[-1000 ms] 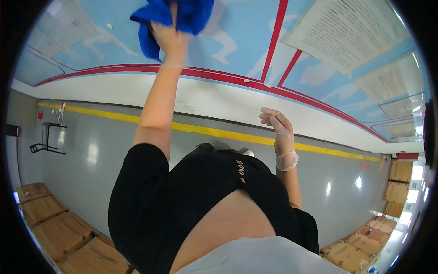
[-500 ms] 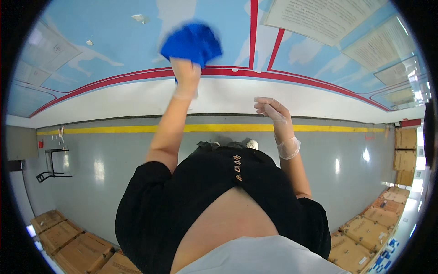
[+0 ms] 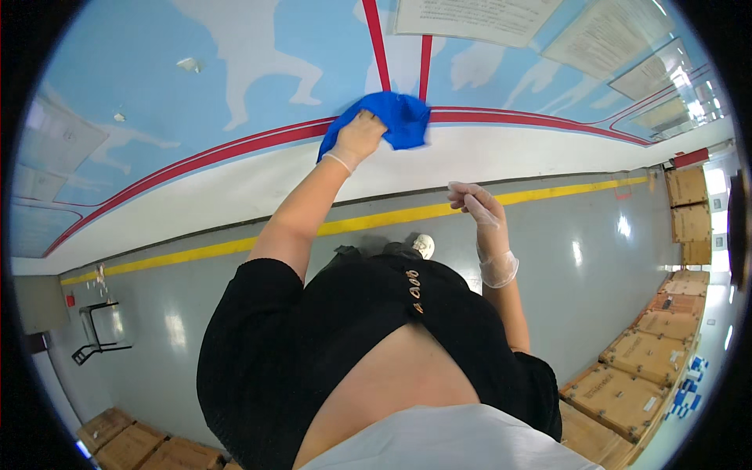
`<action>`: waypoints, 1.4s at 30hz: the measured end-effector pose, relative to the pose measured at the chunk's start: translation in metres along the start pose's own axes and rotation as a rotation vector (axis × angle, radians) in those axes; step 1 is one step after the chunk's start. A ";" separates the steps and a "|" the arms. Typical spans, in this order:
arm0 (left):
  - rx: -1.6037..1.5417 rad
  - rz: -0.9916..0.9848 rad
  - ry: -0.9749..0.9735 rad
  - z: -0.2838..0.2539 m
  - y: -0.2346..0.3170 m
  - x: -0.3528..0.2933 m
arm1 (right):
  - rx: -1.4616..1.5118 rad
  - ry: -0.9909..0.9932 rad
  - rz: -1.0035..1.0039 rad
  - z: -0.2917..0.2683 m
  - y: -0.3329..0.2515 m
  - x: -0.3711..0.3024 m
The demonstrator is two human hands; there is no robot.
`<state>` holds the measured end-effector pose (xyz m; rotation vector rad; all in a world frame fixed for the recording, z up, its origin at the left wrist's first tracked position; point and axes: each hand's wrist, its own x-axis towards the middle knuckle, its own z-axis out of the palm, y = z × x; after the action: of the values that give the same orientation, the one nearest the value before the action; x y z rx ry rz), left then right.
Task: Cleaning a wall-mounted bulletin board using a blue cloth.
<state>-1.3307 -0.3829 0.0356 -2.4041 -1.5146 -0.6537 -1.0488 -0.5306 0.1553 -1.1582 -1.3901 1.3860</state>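
Pressed against the painted wall (image 3: 266,47) is a blue cloth (image 3: 403,121), spread partly over the red stripe and partly over the white band below it. My left hand (image 3: 362,137), in a thin clear glove, lies on top and grips the cloth, its fingers bunched into the fabric. My right hand (image 3: 482,205) wears a loose clear glove and hangs in front of the yellow floor line, away from the wall. Its fingers are curled and close together, with nothing visible in them.
Framed printed sheets (image 3: 474,17) hang on the wall at the upper right. Small patches of peeled paint (image 3: 188,65) mark the left part. A black cart (image 3: 98,333) stands at the far left. Wooden crates (image 3: 619,384) line the right side, with brown boxes (image 3: 133,446) at the lower left.
My left hand has moved the blue cloth right and down, from the blue painted area onto the red stripe. My view has turned slightly. The right hand keeps nearly the same pose.
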 end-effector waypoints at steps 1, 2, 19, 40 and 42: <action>0.069 0.086 -0.010 -0.003 -0.003 0.000 | -0.006 0.018 -0.018 -0.003 0.002 -0.002; 0.142 0.169 -0.020 -0.008 -0.007 0.000 | -0.002 0.017 -0.026 -0.005 0.003 -0.003; 0.375 0.027 0.702 -0.243 -0.009 0.121 | 0.104 -0.159 -0.024 0.037 0.011 0.022; 0.715 -0.054 1.245 -0.465 -0.003 0.306 | 0.092 -0.220 -0.036 -0.006 -0.007 0.089; 0.626 0.154 1.191 -0.430 0.020 0.319 | 0.097 -0.191 -0.048 -0.017 0.001 0.094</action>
<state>-1.3021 -0.3160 0.5664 -1.1924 -0.7945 -1.0731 -1.0532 -0.4355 0.1510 -0.9432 -1.4555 1.5449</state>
